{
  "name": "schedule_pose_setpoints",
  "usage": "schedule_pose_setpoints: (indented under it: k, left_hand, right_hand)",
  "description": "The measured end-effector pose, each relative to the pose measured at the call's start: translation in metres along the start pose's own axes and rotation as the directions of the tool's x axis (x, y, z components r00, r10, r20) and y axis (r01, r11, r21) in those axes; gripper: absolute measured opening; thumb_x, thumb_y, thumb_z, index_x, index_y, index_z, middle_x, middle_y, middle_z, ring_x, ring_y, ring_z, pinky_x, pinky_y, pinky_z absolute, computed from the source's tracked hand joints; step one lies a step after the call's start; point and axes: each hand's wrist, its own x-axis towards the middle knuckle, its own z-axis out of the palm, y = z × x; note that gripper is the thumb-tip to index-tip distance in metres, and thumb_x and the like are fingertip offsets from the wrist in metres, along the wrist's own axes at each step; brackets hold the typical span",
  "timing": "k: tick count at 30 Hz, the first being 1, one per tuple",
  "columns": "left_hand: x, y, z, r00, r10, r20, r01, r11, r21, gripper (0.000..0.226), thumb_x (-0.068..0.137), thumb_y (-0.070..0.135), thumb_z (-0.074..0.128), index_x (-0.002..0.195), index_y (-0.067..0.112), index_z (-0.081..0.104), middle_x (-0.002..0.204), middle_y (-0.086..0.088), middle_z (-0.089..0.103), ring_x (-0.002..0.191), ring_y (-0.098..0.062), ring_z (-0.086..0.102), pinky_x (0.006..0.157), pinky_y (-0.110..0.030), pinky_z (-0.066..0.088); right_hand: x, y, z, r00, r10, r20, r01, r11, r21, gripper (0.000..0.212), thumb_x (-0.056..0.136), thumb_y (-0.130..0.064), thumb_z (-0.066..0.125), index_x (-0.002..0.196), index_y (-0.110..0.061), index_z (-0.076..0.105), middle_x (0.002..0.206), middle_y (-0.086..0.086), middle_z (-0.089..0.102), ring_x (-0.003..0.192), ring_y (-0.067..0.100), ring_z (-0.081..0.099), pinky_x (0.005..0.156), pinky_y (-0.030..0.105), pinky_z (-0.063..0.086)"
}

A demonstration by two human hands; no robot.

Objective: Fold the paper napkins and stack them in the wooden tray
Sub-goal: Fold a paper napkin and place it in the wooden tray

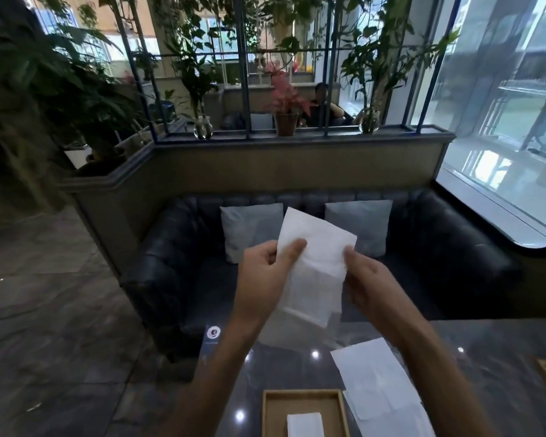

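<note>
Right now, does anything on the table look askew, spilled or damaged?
Nothing is spilled or torn. The loose napkins right of the wooden tray lie fanned at an angle, not squared. One folded napkin sits in the tray. Both hands hold another napkin up, left hand, right hand.

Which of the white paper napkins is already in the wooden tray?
The small folded white paper napkin lying inside the wooden tray. Another is held up by both hands; the rest lie flat on the dark table, right of the tray.
</note>
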Motion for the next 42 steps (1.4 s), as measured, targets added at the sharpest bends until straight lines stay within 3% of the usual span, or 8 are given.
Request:
schedule_pose_setpoints:
  k: [4,11,16,20,24,30,36,42]
  left_hand:
    - [-0.003,-0.004,0.001,0.998,0.025,-0.05,-0.021,0.997,0.069,0.043,0.089,0.036,0.071,0.07,-0.003,0.067,0.069,-0.023,0.068,0.059,-0.024,0.063,0.051,-0.041,0.048]
    - [-0.005,-0.001,-0.008,1.0,0.027,0.014,-0.028,0.999,0.018,0.012,0.09,0.018,0.071,0.09,0.006,0.072,0.086,-0.007,0.077,0.08,-0.019,0.076,0.065,-0.033,0.062]
    - [-0.009,0.005,-0.01,1.0,0.017,0.008,-0.017,1.0,0.018,0.028,0.093,0.024,0.067,0.089,-0.004,0.068,0.084,-0.017,0.074,0.08,-0.035,0.073,0.065,-0.053,0.057]
    - [-0.01,0.007,-0.014,1.0,-0.005,0.031,0.004,1.0,0.014,0.031,0.096,0.026,0.061,0.093,-0.004,0.068,0.087,-0.02,0.073,0.08,-0.036,0.073,0.066,-0.052,0.058]
    - [-0.009,0.006,-0.021,0.996,-0.017,0.087,0.012,0.999,0.053,0.04,0.101,0.029,0.053,0.094,-0.009,0.063,0.089,-0.032,0.065,0.075,-0.043,0.065,0.064,-0.056,0.053]
    - [-0.009,0.009,-0.022,0.994,-0.041,0.1,0.035,0.997,0.063,0.034,0.105,0.026,0.046,0.103,-0.005,0.061,0.099,-0.027,0.066,0.082,-0.025,0.065,0.073,-0.052,0.055]
    - [-0.009,0.011,-0.018,0.997,-0.033,0.072,0.035,0.999,-0.025,0.022,0.106,0.021,0.044,0.114,0.007,0.059,0.099,-0.005,0.072,0.085,-0.011,0.07,0.072,-0.03,0.058]
    - [-0.015,0.014,-0.021,0.987,-0.052,0.153,0.073,0.988,-0.134,0.058,0.097,0.013,0.06,0.145,0.031,0.033,0.097,-0.014,0.076,0.09,-0.029,0.075,0.079,-0.041,0.063]
  right_hand:
    - [-0.001,-0.001,0.013,0.959,-0.244,-0.146,0.227,0.966,-0.121,0.012,0.092,-0.023,0.068,0.104,-0.023,0.069,0.093,-0.012,0.079,0.09,0.01,0.075,0.069,0.022,0.06]
    - [0.001,-0.007,0.022,0.817,-0.478,-0.323,0.359,0.859,-0.364,0.013,0.093,-0.031,0.066,0.093,-0.025,0.054,0.074,-0.011,0.07,0.07,0.002,0.069,0.055,0.019,0.056]
    - [0.001,-0.013,0.025,0.876,-0.399,-0.272,0.353,0.913,-0.203,0.022,0.094,-0.03,0.064,0.096,-0.01,0.057,0.083,-0.016,0.072,0.079,0.003,0.07,0.066,0.023,0.059]
    - [-0.001,-0.012,0.024,0.955,-0.252,-0.156,0.247,0.968,-0.052,0.023,0.089,-0.038,0.063,0.098,-0.017,0.061,0.089,-0.01,0.074,0.082,0.01,0.072,0.071,0.03,0.062]
    - [-0.003,-0.012,0.023,0.949,-0.254,-0.184,0.252,0.967,-0.035,0.03,0.088,-0.027,0.071,0.106,-0.006,0.06,0.095,0.002,0.075,0.087,0.021,0.072,0.074,0.038,0.061]
    - [-0.002,-0.016,0.025,0.921,-0.327,-0.212,0.319,0.945,-0.072,0.04,0.095,-0.019,0.065,0.131,-0.033,0.053,0.099,0.006,0.078,0.092,0.021,0.075,0.076,0.033,0.062]
    - [-0.009,-0.02,0.015,0.95,-0.311,-0.005,0.31,0.948,-0.067,0.073,0.094,-0.017,0.063,0.149,-0.049,0.027,0.105,0.007,0.076,0.095,0.021,0.075,0.077,0.029,0.061]
    - [-0.011,-0.016,0.011,0.89,-0.45,-0.078,0.4,0.85,-0.342,0.027,0.09,-0.013,0.07,0.115,-0.023,0.069,0.095,-0.002,0.074,0.089,0.008,0.071,0.073,0.021,0.057]
